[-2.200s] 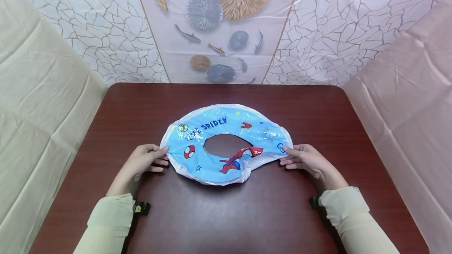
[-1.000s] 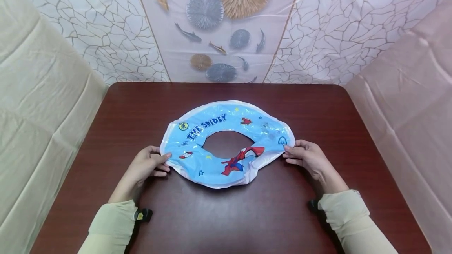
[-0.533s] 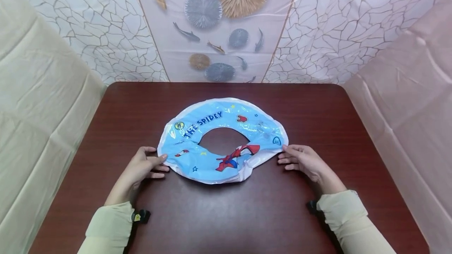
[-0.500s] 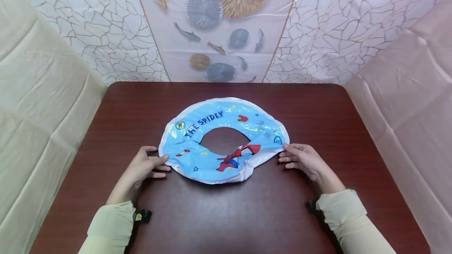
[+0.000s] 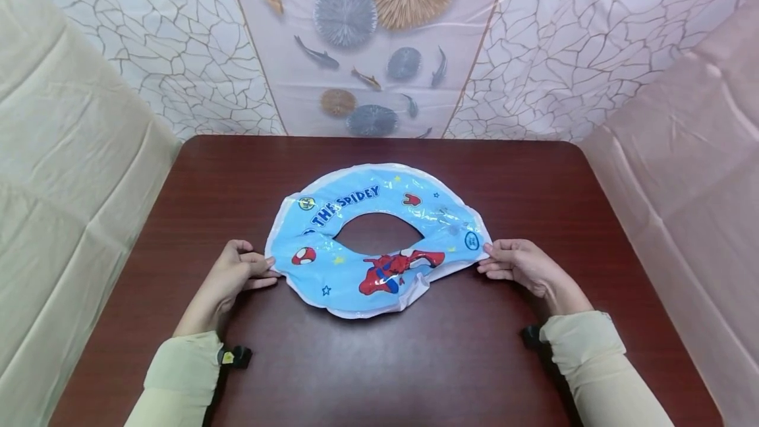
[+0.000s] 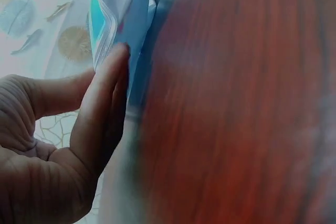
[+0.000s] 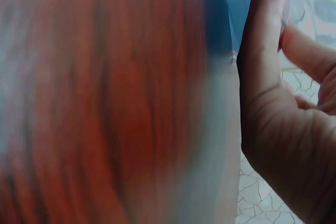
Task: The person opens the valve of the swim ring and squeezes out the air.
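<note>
A soft, mostly flat swim ring (image 5: pixel 308 236), light blue with a white edge, lies across the middle of the head view. It carries the words "THE SPIDEY" and a red and blue masked figure; its near right rim is folded and puckered. My left hand (image 5: pixel 232 277) pinches the left rim between thumb and fingers. On the opposite side my right hand (image 5: pixel 528 269) pinches the right rim the same way. The left wrist view shows the ring's layered white edge (image 6: pixel 113 3) between thumb and fingertips. In the right wrist view a bluish strip of the ring (image 7: pixel 239 3) shows behind the fingers.
The ring is over a dark red-brown wooden table (image 5: pixel 379 374). Pale quilted panels (image 5: pixel 65 183) rise at both sides, and a patterned backdrop (image 5: pixel 379 51) hangs behind the far edge. A black strap device (image 5: pixel 237 356) sits at the left wrist, another (image 5: pixel 530 337) at the right.
Both hands keep their pinch on the swim ring. Its near part has tipped and flattened toward the camera, so the masked figure and round red face show more fully. The hands have spread slightly apart.
</note>
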Demonstrator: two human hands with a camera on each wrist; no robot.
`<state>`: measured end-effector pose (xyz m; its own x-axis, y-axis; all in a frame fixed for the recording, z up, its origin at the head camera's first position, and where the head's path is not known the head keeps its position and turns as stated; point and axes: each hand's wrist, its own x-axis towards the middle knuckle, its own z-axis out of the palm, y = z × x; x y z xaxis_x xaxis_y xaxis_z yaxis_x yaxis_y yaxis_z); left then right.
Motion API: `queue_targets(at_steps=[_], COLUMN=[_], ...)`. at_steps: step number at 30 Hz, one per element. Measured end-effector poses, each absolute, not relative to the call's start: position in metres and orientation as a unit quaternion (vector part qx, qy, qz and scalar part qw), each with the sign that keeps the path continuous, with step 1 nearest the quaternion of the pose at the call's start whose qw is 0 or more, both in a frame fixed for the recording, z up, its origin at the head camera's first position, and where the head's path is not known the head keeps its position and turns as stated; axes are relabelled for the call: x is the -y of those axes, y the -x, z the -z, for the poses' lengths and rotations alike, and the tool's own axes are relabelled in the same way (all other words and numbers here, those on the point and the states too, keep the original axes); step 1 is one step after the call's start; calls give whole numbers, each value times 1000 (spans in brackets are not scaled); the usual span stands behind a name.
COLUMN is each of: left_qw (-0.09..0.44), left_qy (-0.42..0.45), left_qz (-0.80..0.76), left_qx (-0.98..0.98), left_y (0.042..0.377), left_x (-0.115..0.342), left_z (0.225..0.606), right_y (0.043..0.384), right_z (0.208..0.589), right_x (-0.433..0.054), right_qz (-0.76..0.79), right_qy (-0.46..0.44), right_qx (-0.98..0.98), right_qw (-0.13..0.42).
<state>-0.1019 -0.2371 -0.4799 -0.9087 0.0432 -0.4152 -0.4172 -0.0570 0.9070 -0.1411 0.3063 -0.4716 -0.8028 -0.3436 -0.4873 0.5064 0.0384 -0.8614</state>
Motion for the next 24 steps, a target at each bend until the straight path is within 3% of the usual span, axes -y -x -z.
queue_targets(at_steps=[7,20,24], left_qw=[209,176,199], left_qy=[128,136,126], left_qz=[-691,-605,-641], left_qx=[-680,-765,-731], left_y=[97,100,95], left_x=[225,220,214], left_z=[479,477,479], right_y=[134,132,127], right_z=[468,471,470], right_x=[-300,-300,-292], right_qz=[685,598,611], right_qy=[-41,7,-19], right_qx=[-646,-730,-708], right_qw=[333,330,354])
